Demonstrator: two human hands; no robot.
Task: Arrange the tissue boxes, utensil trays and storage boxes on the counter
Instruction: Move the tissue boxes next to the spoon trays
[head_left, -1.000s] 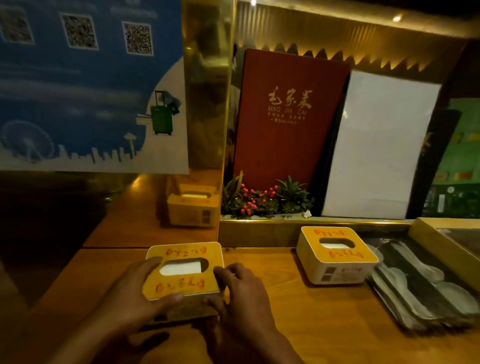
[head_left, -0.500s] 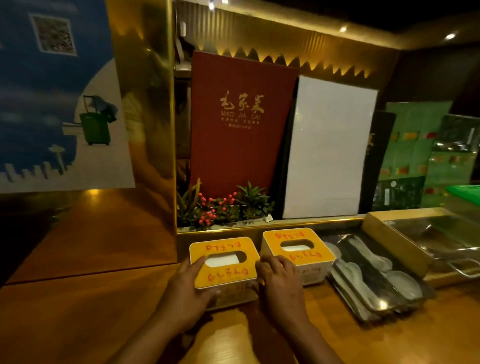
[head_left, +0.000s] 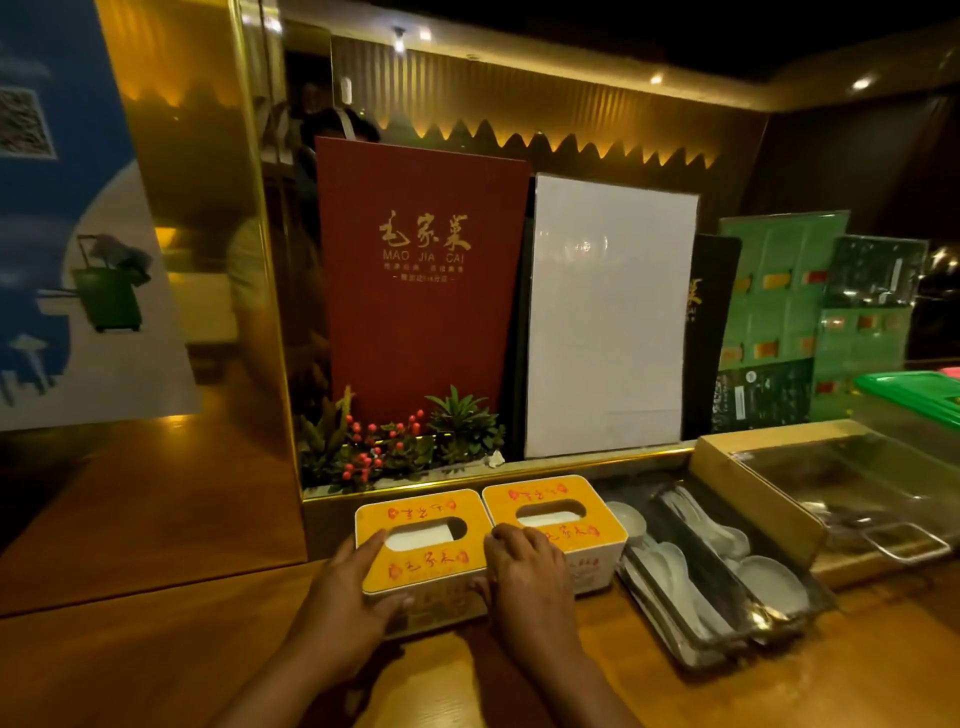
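Two tissue boxes with yellow tops and red lettering stand side by side against the gold ledge. My left hand (head_left: 347, 597) grips the left side of the left tissue box (head_left: 423, 540), and my right hand (head_left: 524, 577) presses its right front corner, between it and the right tissue box (head_left: 556, 512). The two boxes touch or nearly touch. A metal utensil tray (head_left: 727, 592) holding white spoons sits just right of the right box. Further right lies a wooden storage box (head_left: 753, 483) with a clear lid.
Behind the ledge stand a red menu (head_left: 421, 280), a white board (head_left: 608, 317) and a small plant with red berries (head_left: 395, 447). A green-lidded clear container (head_left: 914, 395) is at the far right. The wooden counter (head_left: 156, 665) extends left of the boxes.
Both hands have slid the left tissue box rightward and back across the counter until it rests beside the right box against the ledge.
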